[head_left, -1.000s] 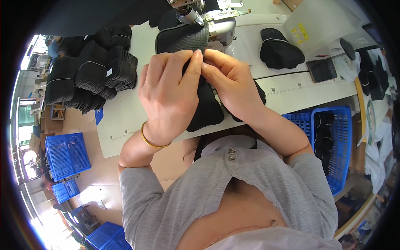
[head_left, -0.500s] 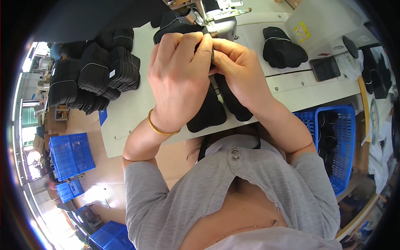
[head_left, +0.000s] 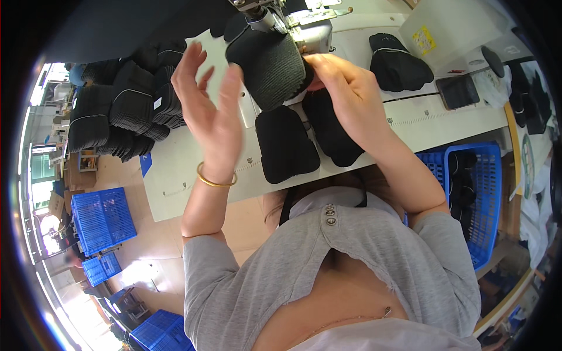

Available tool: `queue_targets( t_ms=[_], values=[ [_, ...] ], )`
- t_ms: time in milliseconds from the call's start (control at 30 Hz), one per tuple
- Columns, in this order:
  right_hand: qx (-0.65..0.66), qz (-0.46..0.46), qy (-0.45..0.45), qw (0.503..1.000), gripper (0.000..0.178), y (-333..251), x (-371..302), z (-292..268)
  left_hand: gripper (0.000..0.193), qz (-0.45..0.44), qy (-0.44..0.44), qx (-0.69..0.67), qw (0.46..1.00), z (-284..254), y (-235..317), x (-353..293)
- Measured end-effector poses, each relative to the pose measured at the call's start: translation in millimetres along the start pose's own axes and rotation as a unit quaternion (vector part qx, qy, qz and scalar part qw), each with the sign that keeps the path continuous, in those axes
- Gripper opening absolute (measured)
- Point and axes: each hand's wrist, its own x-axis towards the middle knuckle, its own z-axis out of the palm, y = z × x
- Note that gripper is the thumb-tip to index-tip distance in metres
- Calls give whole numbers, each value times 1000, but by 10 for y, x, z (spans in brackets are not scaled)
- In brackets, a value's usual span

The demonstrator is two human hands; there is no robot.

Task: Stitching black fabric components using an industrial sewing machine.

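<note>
Over the counter [head_left: 164, 199], the left hand [head_left: 211, 117] has lifted away, fingers spread; the fingers of the right hand [head_left: 350, 99] pinch the black ribbed cloth [head_left: 272, 73] at the sewing machine [head_left: 262, 21]. A stack [head_left: 168, 110] at left bears a white label [head_left: 157, 103]; farther right, an unreadable yellow sticker [head_left: 424, 39].

blue crates [head_left: 104, 221] stand at left; what seems a phone [head_left: 458, 92] lies at right.

The pale table [head_left: 170, 172] bears black fabric pieces [head_left: 285, 146], a sewing machine [head_left: 264, 21] and a phone [head_left: 458, 92].
</note>
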Motion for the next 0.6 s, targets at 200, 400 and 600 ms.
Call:
queue_targets(
  t_ms=[200, 400, 600],
  values=[
    [-488, -45, -9, 872, 58, 513, -352, -396, 26, -472, -177, -437, 745, -228, -384, 321],
    [-497, 10, -12, 868, 59, 612, -428, -419, 13, -519, -107, -230, 816, 156, -1127, 680],
    [-456, 6, -24, 890, 57, 611, -437, -373, 8, -551, -29, -208, 807, 426, -2407, 1076]
  ],
)
